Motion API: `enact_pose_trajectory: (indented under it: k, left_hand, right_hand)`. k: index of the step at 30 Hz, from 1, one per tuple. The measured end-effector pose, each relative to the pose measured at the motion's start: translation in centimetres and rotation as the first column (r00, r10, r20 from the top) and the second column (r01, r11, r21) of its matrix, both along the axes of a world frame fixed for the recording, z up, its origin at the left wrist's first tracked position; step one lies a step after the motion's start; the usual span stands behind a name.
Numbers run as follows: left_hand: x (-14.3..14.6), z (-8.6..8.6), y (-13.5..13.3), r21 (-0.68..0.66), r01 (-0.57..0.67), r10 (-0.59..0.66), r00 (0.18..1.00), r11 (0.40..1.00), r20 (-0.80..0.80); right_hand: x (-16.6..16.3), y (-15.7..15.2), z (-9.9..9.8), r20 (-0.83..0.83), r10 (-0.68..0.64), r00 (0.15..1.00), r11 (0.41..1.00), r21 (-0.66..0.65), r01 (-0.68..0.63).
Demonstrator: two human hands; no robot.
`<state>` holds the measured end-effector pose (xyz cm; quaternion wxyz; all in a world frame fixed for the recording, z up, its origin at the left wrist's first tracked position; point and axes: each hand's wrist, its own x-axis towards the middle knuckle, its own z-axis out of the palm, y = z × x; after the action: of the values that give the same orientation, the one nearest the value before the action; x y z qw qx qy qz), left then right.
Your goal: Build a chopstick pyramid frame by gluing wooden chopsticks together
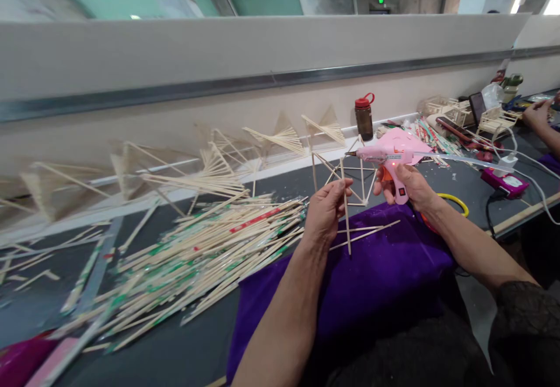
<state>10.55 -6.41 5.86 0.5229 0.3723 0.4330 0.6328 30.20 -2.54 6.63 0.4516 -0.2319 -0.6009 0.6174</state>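
Note:
Between the thumb and fingers of my left hand [328, 209] is a thin wooden stick [348, 229], held roughly upright. My right hand [409, 185] grips a pink hot glue gun [385, 152] by its handle, fingers at the orange trigger. The gun's dark nozzle points left, close to the stick's upper end. A clear glue stick [459, 160] juts from the back of the gun. Behind both hands stands a small frame of joined sticks [362, 180]. Two more sticks [367, 235] lie on the purple cloth [380, 293] below.
Many loose and wrapped sticks [210, 247] cover the table's left side. Twisted stick models [192, 180] line the wall. A brown bottle with red lid [364, 119] stands behind the gun. At right are a purple power strip [505, 182], cables and a co-worker's hand [540, 115].

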Motion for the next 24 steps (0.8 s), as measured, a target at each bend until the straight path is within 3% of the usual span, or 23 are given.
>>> enact_pose_trajectory:
  k: [12, 17, 24]
  left_hand:
    - [0.14, 0.15, -0.11, -0.007, -0.007, 0.007, 1.0, 1.0, 0.012]
    - [0.16, -0.01, -0.06, -0.004, 0.004, -0.003, 1.0, 1.0, 0.012]
    - [0.16, -0.12, -0.01, 0.01, 0.007, -0.008, 1.0, 1.0, 0.019]
  right_hand:
    - [-0.14, -0.19, -0.23, 0.002, 0.023, 1.0, 0.999, 0.048, -0.023]
    - [-0.07, -0.17, -0.36, -0.028, -0.027, 0.999, 0.996, 0.086, 0.03]
    - [-0.13, -0.12, -0.3, -0.017, -0.114, 0.993, 0.993, 0.024, 0.114]
